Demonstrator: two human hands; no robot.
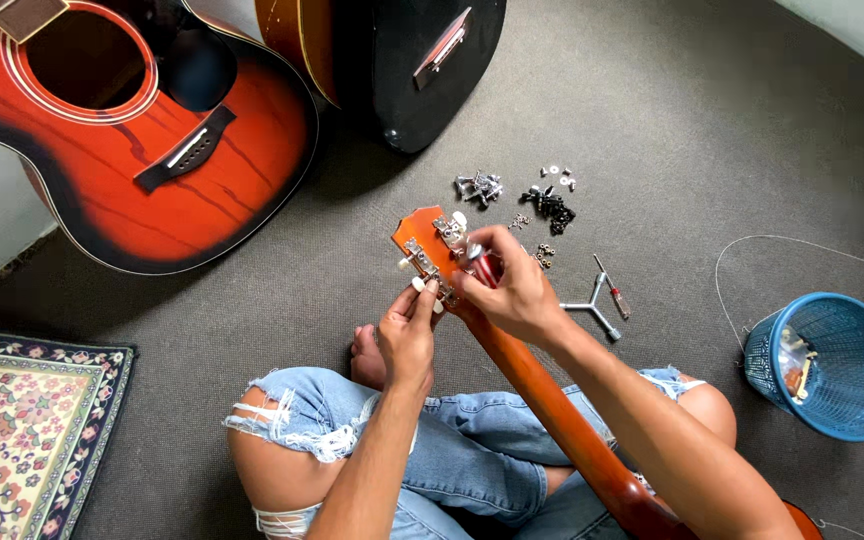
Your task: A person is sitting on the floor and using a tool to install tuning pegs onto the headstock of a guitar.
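Left hand [409,330]: we pinch a white tuner knob on the orange headstock [430,245], steadying it.
Right hand [514,290]: fingers clenched around a red-handled screwdriver [482,265] at the tuning machines; we judge it best kept square to the screw.
Floor: loose screws [553,208], three-way wrench [592,310].
Packages, labels: none seen; blue mesh basket [847,400] far right.

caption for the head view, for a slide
Seated on carpet, left hand steadies a guitar headstock while right hand works a red-handled screwdriver at its tuners.
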